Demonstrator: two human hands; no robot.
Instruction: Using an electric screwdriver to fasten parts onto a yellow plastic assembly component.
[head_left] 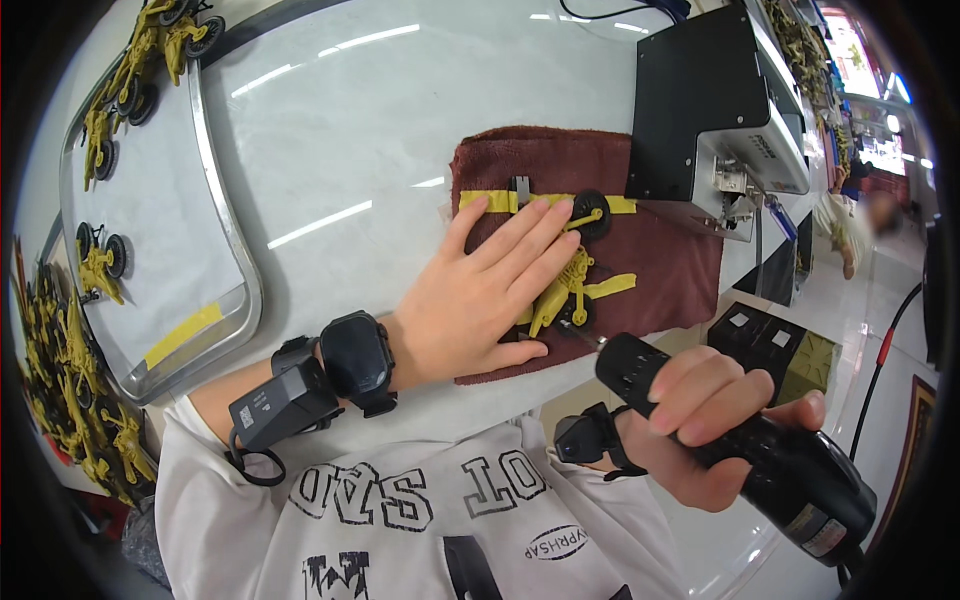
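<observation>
My left hand [470, 285] lies flat with its fingers spread, pressing over a yellow toy motorcycle [574, 278] with black wheels. The toy rests on a folded maroon cloth [670, 270] crossed by strips of yellow tape; part of it is hidden under my fingers. In my right hand [712, 415] is a black electric screwdriver [800, 480], gripped round its body. Its bit points up and left at the toy's lower end, close to the black wheel there. Whether the tip touches a screw, I cannot tell.
A black and silver boxy machine [690, 110] stands just beyond the cloth at right. On the left, a metal tray [215, 170] holds several yellow toy motorcycles, with a heap of yellow parts [75, 370] beside it. A black box [760, 340] sits at lower right; a person [845, 220] is farther off.
</observation>
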